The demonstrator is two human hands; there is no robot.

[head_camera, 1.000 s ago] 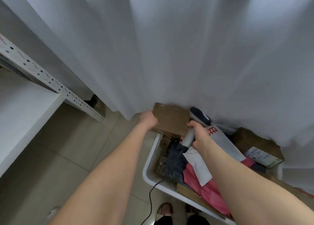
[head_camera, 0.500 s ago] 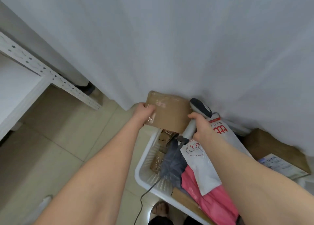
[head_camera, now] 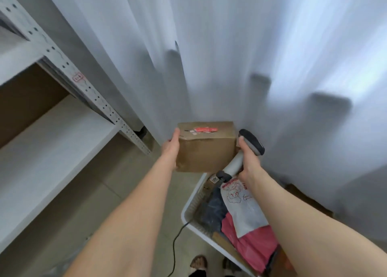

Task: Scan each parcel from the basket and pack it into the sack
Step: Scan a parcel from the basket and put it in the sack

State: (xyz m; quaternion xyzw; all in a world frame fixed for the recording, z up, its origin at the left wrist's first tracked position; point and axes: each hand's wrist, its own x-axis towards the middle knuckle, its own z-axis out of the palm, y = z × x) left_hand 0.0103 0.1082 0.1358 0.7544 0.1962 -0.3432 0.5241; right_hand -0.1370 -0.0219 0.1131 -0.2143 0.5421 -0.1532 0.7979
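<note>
Cardboard box, brown and taped, sits gripped in left hand for scanning — right hand clasps grey-black handheld scanner alongside.

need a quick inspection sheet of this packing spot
surface: beige tiled floor
job's things: brown cardboard box held clear of the white plastic basket, which holds a white printed mailer, a pink mailer and a dark grey bag; sack not seen
clutter: nothing seen
grippers: left hand holds the box's left side; right hand grips the grey handheld scanner beside the box
cables: black scanner cable hangs toward the floor
surroundings: white curtain behind, white metal shelving on the left
</note>
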